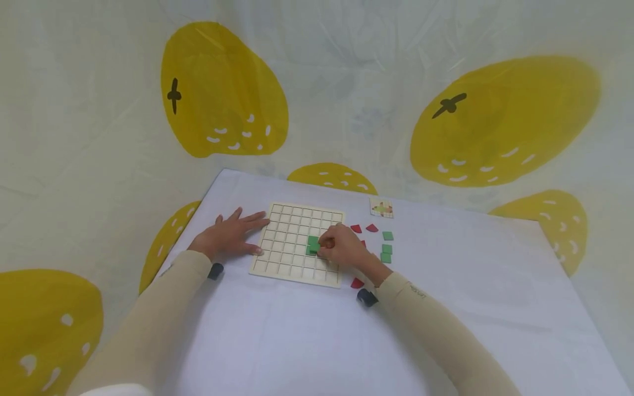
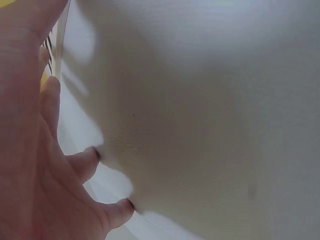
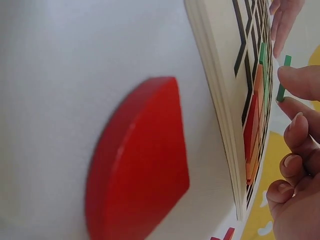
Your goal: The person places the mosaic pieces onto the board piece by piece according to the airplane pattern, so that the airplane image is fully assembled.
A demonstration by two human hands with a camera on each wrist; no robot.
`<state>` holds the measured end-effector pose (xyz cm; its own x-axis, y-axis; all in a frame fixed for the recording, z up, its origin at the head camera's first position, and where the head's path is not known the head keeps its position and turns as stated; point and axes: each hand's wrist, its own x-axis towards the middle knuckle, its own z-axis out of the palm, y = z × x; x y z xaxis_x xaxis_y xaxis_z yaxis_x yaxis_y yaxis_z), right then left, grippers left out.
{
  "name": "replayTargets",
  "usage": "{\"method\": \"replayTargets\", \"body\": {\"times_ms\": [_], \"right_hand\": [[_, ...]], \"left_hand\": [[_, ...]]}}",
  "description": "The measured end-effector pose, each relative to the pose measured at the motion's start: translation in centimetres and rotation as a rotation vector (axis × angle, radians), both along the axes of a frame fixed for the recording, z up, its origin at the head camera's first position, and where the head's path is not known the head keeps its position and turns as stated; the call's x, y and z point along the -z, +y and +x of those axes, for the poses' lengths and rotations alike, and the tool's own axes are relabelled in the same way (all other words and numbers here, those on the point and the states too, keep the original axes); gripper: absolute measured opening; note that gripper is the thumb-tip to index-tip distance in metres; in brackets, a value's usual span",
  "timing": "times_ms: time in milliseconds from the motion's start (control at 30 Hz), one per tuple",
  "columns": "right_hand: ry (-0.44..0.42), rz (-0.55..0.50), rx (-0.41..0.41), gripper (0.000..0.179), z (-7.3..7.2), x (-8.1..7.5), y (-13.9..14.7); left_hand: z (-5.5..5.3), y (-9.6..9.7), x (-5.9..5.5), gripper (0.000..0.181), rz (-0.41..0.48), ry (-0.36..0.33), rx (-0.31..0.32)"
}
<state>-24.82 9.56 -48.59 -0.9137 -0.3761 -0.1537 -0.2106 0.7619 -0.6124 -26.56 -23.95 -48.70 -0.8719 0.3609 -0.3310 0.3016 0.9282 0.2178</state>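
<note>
One green tile (image 1: 314, 242) is pinched by the right hand (image 1: 343, 246), thumb against finger, just above the gridded board (image 1: 282, 236). Left hand (image 1: 229, 234) — fingers spread, grasping nothing — touches the board's left edge. Three more green squares (image 1: 387, 249) lie on the white table (image 1: 277, 335), right of the board.

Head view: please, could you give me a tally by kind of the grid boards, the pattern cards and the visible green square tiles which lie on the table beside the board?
Wooden grid board: 1
Pattern card: 1
Green square tiles visible on the table beside the board: 3
Total: 5
</note>
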Motion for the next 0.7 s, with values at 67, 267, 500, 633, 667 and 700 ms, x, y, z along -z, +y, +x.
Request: {"method": "replayTargets", "body": {"times_ms": [67, 267, 500, 633, 667, 700], "right_hand": [[-0.003, 0.008, 0.001, 0.026, -0.08, 0.06, -0.05], [-0.017, -0.001, 0.001, 0.028, -0.19, 0.06, -0.23], [0.008, -0.003, -0.014, 0.024, -0.42, 0.16, -0.5], [0.013, 0.0, -0.015, 0.025, -0.45, 0.12, -0.76], [0.015, 0.001, -0.014, 0.025, -0.46, 0.13, -0.83], [0.021, 0.002, -0.016, 0.025, -0.49, 0.16, -0.91]], "left_hand": [[0.1, 0.02, -0.14, 0.091, 0.006, -0.005, 0.001], [0.21, 0.0, -0.27, 0.09, 0.012, -0.002, 0.013], [0.25, -0.01, -0.29, 0.089, 0.01, -0.003, 0.012], [0.3, -0.04, -0.29, 0.088, 0.017, -0.001, 0.015], [0.29, -0.06, -0.3, 0.088, 0.018, -0.002, 0.017], [0.28, -0.07, -0.33, 0.088, 0.02, -0.003, 0.018]]}}
